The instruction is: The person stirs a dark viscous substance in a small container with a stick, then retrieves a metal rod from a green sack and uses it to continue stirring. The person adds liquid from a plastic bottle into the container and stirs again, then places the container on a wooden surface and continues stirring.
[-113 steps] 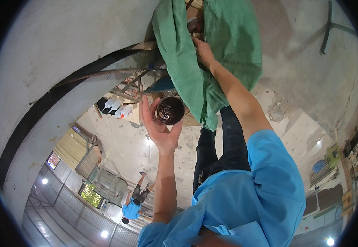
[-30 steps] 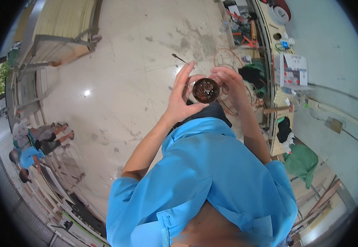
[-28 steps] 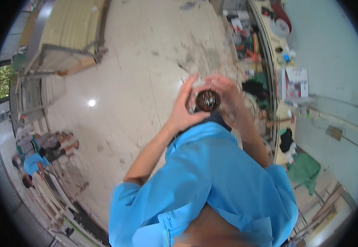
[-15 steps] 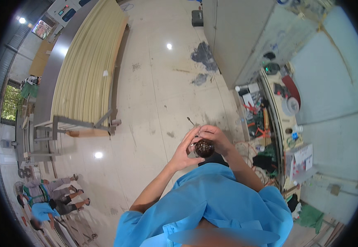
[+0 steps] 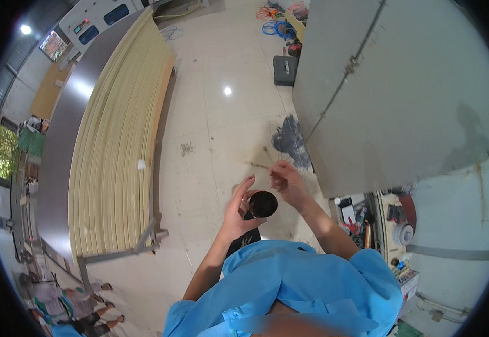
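Observation:
In front of my chest, my left hand point(image 5: 240, 212) curls around a small round, cup-like thing with a dark top point(image 5: 263, 204). Its fingers wrap the left side, with the thumb along the near edge. Most of its sides are hidden, so I cannot tell whether the dark part is a lid or contents. Up and to the right of it, apart from it, my right hand point(image 5: 287, 181) is closed in a blurred pinch. A thin stick with a dark tip point(image 5: 266, 151) sticks out beyond these fingers, smeared by motion.
A long stack of cream-edged panels point(image 5: 115, 140) rests on a metal frame at left. A grey panel wall point(image 5: 401, 106) rises at right, above a cluttered tool bench point(image 5: 387, 224). A dark case point(image 5: 285, 71) lies on the floor ahead. Other people point(image 5: 76, 309) are at lower left.
My right hand has moved off the cup-like thing, up and right, with the stick. My left hand still holds the cup-like thing. The view has shifted, showing more floor and wall ahead.

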`<state>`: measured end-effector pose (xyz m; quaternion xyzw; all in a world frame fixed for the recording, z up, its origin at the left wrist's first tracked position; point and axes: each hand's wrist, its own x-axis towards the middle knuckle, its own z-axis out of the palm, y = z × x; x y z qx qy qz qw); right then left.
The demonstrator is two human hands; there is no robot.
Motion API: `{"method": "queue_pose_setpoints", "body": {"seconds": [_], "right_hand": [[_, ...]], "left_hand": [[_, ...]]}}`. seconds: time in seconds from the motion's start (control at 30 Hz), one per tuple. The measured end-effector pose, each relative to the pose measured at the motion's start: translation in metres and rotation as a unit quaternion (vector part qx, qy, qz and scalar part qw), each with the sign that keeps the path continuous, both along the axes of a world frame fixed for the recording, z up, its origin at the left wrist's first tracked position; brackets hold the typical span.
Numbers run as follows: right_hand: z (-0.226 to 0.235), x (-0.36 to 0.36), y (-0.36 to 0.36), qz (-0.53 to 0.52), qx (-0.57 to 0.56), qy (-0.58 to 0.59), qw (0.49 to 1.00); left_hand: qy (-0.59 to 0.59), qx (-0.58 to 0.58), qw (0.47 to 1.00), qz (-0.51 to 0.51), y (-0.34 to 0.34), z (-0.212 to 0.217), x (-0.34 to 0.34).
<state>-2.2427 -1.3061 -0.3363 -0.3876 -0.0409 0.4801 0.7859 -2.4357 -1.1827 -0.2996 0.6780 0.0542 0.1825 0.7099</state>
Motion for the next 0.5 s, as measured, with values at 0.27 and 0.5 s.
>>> {"method": "queue_pose_setpoints", "body": {"seconds": [0.27, 0.5], "right_hand": [[-0.032, 0.175, 0.098, -0.245, -0.040, -0.035, 0.968], [-0.099, 0.296, 0.189, -0.384, -0.162, -0.005, 0.909]], "left_hand": [[0.003, -0.031, 0.996, -0.079, 0.234, 0.015, 0.210], [-0.063, -0.005, 0.986, -0.154, 0.418, 0.019, 0.449]]}}
